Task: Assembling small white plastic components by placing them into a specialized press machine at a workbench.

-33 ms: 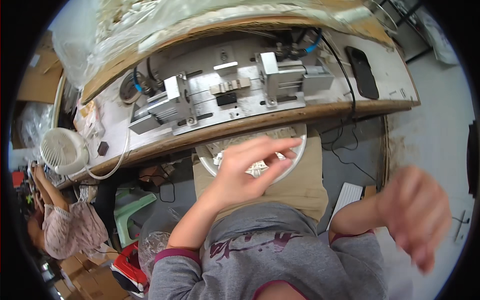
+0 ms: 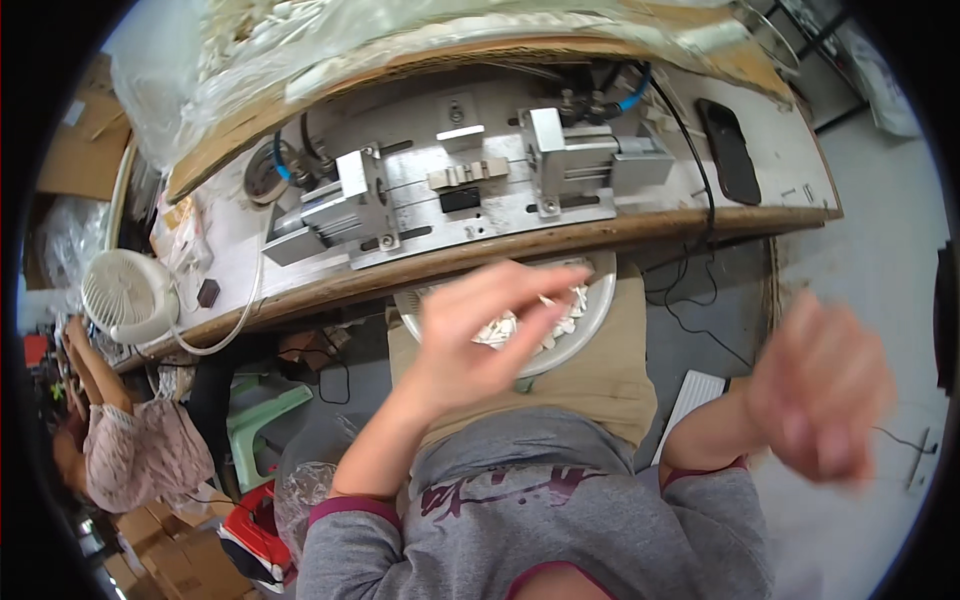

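Note:
My left hand [image 2: 478,332] hovers over a round white bowl [image 2: 598,322] on my lap, thumb and fingers apart. Many small white pieces [image 2: 497,332] lie in the bowl, partly covered by the hand. A tiny pale bit shows between thumb and fingers; whether they touch it is unclear. Out to the right, away from the bench, my right hand [image 2: 822,390] is raised and smeared by motion, so its fingers cannot be read. Beyond the bowl stands a metal fixture [image 2: 430,243] with small beige blocks [image 2: 468,174] and a black block [image 2: 460,200] at its middle.
Two metal cylinder units, left [image 2: 335,215] and right [image 2: 575,160], flank the fixture's middle. A black phone [image 2: 728,150] lies on the bench's right. At left are a white fan [image 2: 128,297], a green stool [image 2: 262,425] and another person [image 2: 140,450]. Cables hang beneath the bench.
My left hand has shifted slightly left, its thumb and fingertips lower over the bowl. My right hand has moved a little up and left. More white pieces show in the bowl.

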The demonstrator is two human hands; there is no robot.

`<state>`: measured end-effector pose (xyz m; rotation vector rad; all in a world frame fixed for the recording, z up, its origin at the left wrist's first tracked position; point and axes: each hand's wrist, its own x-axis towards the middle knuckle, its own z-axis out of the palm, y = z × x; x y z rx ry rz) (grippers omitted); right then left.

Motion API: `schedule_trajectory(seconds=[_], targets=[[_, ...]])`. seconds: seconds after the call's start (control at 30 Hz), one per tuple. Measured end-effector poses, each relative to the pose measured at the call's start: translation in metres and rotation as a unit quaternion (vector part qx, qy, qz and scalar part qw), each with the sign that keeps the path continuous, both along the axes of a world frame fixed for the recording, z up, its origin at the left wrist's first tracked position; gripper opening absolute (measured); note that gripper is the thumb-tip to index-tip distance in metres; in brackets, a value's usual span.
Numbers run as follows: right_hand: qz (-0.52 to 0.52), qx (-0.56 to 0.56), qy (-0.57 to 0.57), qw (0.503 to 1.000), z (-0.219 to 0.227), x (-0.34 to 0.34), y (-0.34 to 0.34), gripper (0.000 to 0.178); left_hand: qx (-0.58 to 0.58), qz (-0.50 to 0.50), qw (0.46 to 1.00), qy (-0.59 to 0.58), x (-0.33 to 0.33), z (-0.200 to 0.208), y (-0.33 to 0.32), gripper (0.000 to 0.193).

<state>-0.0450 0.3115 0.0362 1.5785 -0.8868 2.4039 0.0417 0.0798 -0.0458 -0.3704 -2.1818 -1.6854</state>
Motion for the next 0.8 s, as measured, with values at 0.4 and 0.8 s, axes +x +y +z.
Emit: schedule_trajectory(seconds=[0.4, 0.8], targets=[[-0.464, 0.325, 0.481, 0.669, 0.039, -0.154, -0.197, 0.045, -0.267, 0.327, 0.902, 0.086, -0.130, 0.091, -0.127, 0.018], [-0.481, 0.674, 0.387, 0.407, 0.017, -0.267, -0.082, 0.044, -0.366, 0.244, 0.898, -0.027, -0.094, 0.068, -0.211, 0.033]])
